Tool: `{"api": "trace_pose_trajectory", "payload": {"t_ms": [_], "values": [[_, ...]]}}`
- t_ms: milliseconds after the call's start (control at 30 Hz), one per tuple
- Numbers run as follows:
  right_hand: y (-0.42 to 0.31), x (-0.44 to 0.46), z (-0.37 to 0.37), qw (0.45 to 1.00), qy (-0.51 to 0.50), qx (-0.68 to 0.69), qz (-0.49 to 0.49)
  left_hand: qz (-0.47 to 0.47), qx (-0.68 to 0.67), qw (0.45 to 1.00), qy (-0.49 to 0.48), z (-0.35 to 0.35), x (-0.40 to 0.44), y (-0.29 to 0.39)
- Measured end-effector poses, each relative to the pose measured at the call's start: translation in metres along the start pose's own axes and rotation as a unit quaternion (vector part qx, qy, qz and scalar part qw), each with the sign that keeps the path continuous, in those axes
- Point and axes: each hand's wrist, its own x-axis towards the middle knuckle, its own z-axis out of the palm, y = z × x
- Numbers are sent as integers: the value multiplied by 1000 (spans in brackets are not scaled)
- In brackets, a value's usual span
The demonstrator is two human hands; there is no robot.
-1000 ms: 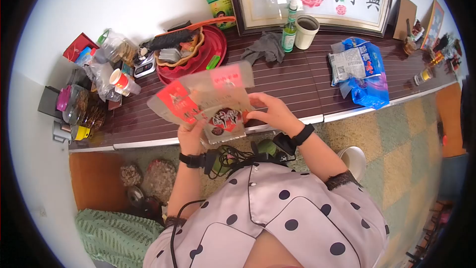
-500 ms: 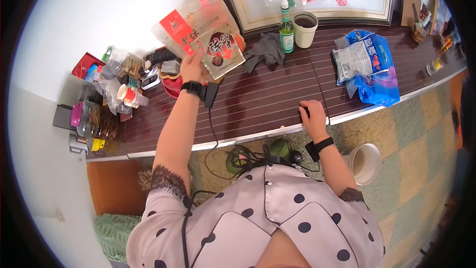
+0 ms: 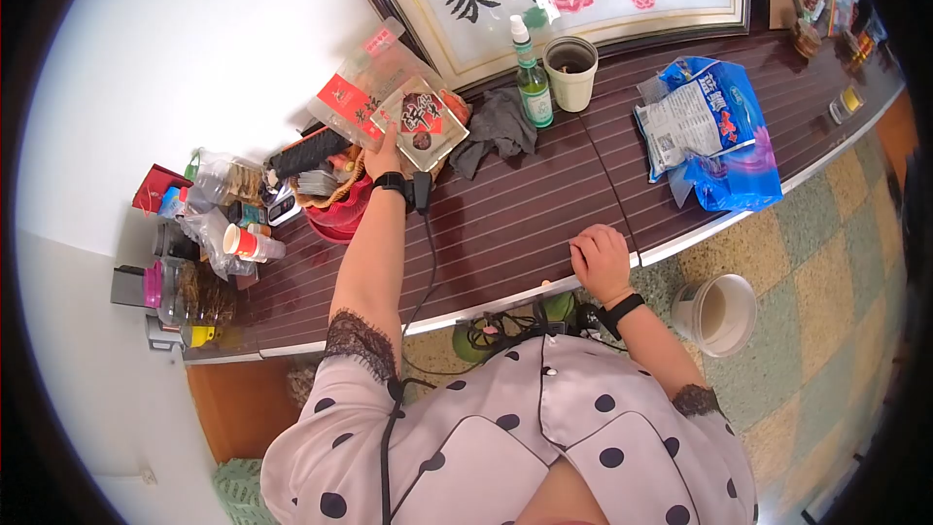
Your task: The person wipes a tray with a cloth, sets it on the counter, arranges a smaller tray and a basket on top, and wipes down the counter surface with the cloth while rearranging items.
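Observation:
My left hand [image 3: 382, 154] reaches to the back left of the table and is closed on a clear food packet [image 3: 424, 124] with black lettering and a red patch. Behind that packet, a larger see-through bag [image 3: 347, 97] with a red label leans up toward the wall; whether my fingers grip it too is hidden. Just below my left wrist sit a red plastic basket [image 3: 335, 224] and a woven basket with small items. My right hand [image 3: 601, 261] rests on the table's front edge, fingers loosely curled, with nothing visible in it.
A grey cloth [image 3: 498, 131], a green spray bottle [image 3: 534, 92] and a cream cup [image 3: 571, 78] stand along the back. On the right lies a blue bag [image 3: 724, 136]. Jars [image 3: 194, 292] and paper cups crowd the left end. A white bucket [image 3: 716, 316] stands on the floor.
The view has shifted, and more of the baskets shows beside my left arm. My left hand and the packets sit lower against the wall. My right hand's fingers have drawn closer together.

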Motion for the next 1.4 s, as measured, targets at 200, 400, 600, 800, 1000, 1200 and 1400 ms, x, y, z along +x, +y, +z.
{"api": "trace_pose_trajectory", "payload": {"t_ms": [200,400,600,800,1000,1200,1400], "values": [[-1,1,0,1000,4,-8,-5,45,10,998,33,-2,1,-11],[-2,0,-1,1000,3,-10,2,16,28,998,55,1,13,-2],[-2,-1,0,1000,2,-7,0,18,35,996,83,13,4,4],[-1,0,1,1000,9,-10,-1,37,173,982,66,4,-15,3],[0,-1,-1,1000,7,-6,-6,-6,143,990,15,-10,-11,0],[0,-3,3,1000,12,-9,-9,-57,123,989,52,-7,-26,11],[2,-6,-1,1000,21,-20,-5,-135,36,988,-62,-13,-41,15]]}}
